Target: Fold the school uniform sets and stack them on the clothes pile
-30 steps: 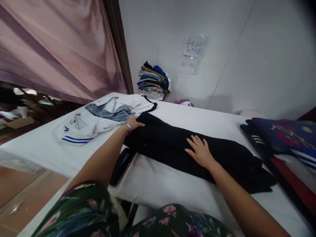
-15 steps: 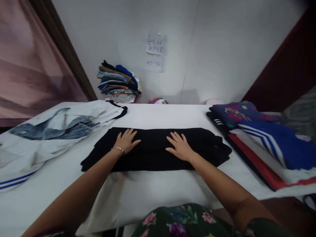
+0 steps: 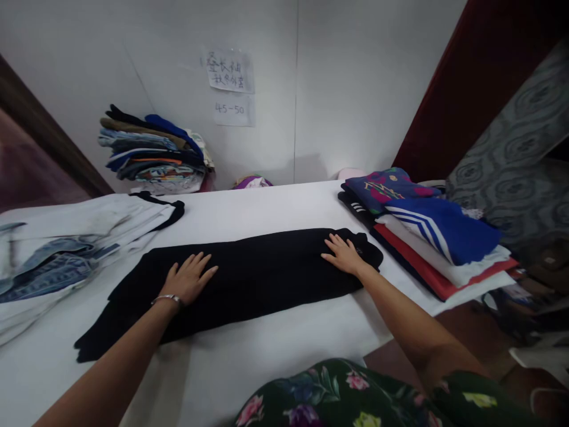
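Observation:
A black garment, folded into a long strip, lies across the white table in front of me. My left hand, with a bracelet at the wrist, rests on its left part, fingers stretched out. Near the garment's right end lies my right hand, flat on the cloth with the fingers spread. Neither hand grips the fabric. The garment's exact kind cannot be made out while folded.
Folded clothes, with a blue striped one among them, are stacked on the right. White clothes and a denim piece lie at the left. Behind the table rises a clothes pile; paper notes hang on the wall.
My view has turned to the right. My right hand has slid outward over the black garment toward its right end, so my hands are farther apart. Both stay flat on the cloth.

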Motion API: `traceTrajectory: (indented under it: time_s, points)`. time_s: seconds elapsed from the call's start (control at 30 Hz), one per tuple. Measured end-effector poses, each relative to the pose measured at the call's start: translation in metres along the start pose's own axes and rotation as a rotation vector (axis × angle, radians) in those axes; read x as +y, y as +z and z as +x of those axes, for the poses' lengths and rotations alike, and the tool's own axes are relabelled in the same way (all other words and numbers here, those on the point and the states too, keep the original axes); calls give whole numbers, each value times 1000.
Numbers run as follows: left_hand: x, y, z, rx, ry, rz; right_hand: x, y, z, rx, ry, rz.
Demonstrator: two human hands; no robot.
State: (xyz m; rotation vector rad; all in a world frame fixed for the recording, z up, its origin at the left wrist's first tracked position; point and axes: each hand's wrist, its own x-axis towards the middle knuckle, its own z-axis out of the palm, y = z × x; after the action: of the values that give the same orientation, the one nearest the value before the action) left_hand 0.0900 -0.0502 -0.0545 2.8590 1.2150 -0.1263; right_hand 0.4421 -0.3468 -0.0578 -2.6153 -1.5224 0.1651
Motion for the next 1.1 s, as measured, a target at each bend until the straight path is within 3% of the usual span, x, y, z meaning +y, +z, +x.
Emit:
traceTrajectory:
  time_s: [0.23, 0.47, 0.67, 0.77, 0.93, 1.1]
  points:
    - [-2, 3, 4, -13, -10, 23, 33, 3, -14, 13, 222, 129]
    - [0, 0, 1, 4, -13, 12, 53, 2, -17, 204, 168, 380]
    - [1, 1, 2, 33, -11, -9, 84, -12, -23, 318, 219, 366]
    - [0, 2, 2, 34, -6, -17, 85, -17, -18, 339, 159, 307]
    - [-1, 3, 2, 44, -18, -20, 79, -23, -3, 199, -128, 54]
    - [1, 1, 2, 45, -8, -16, 90, -22, 0, 114, -132, -66]
